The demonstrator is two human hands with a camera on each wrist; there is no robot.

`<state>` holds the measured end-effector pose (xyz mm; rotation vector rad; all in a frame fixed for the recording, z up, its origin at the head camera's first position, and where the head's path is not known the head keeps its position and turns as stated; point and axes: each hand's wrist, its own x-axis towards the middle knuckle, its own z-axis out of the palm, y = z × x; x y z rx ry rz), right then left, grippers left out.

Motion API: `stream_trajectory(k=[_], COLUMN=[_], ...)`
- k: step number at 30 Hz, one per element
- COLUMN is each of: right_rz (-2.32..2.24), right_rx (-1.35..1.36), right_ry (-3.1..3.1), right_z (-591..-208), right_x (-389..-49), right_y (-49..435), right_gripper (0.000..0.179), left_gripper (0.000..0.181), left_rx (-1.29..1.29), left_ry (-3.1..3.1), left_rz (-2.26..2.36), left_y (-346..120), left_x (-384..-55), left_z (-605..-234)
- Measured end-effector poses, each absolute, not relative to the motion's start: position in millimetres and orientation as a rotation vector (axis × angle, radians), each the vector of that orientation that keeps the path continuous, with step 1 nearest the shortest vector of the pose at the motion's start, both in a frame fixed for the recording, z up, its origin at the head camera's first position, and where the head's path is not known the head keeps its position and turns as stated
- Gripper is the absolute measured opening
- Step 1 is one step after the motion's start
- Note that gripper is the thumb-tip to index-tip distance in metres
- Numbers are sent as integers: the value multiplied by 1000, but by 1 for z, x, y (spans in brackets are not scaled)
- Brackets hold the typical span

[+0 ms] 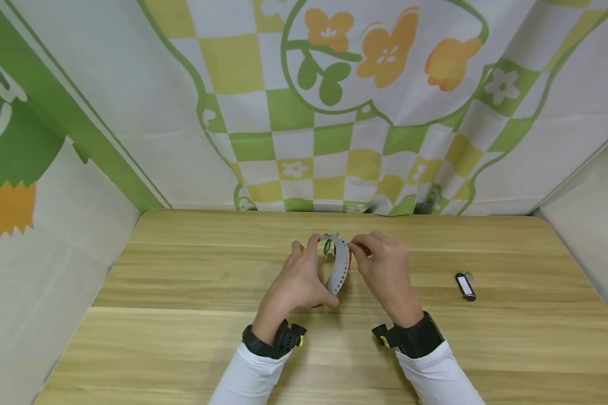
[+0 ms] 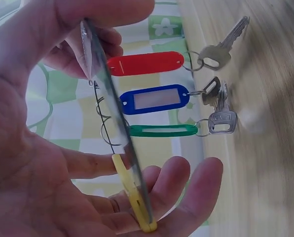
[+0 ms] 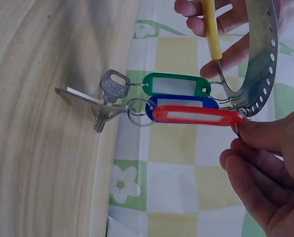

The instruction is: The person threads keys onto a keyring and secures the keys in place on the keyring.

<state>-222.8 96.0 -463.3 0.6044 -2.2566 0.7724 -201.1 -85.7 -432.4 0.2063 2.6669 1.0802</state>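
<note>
My left hand (image 1: pixel 296 278) grips a curved grey metal strip (image 1: pixel 340 267) with a row of round holes along its edge. A yellow handle-like piece (image 3: pixel 211 29) and a thin wire belong to it. From the wire hang a green key tag (image 2: pixel 164 130), a blue key tag (image 2: pixel 154 98) and a red key tag (image 2: pixel 147 63) on small rings. Each carries metal keys (image 2: pixel 222 122) at its lower end, above the table. Thumb and forefinger of my right hand (image 3: pixel 275 168) pinch the small ring of the red tag beside the strip's end.
On the wooden table (image 1: pixel 182 337) to the right lies a black key tag (image 1: pixel 465 286) with a white label and a ring. A patterned curtain (image 1: pixel 334 140) hangs behind the table's far edge.
</note>
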Motion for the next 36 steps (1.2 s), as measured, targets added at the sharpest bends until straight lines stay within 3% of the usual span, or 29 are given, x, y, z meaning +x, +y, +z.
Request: stream_trajectory(k=[17, 36], right_rz=[941, 979], right_rx=[311, 425], right_ry=[-2461, -2493], right_z=[-463, -460], right_x=[-220, -220], right_y=[90, 92], right_gripper=[13, 13], left_gripper=[127, 126], left_rx=[167, 170], left_ry=[2755, 2803], left_rz=[1001, 923], left_y=[-78, -76], left_x=[-202, -201], left_z=[-437, -437])
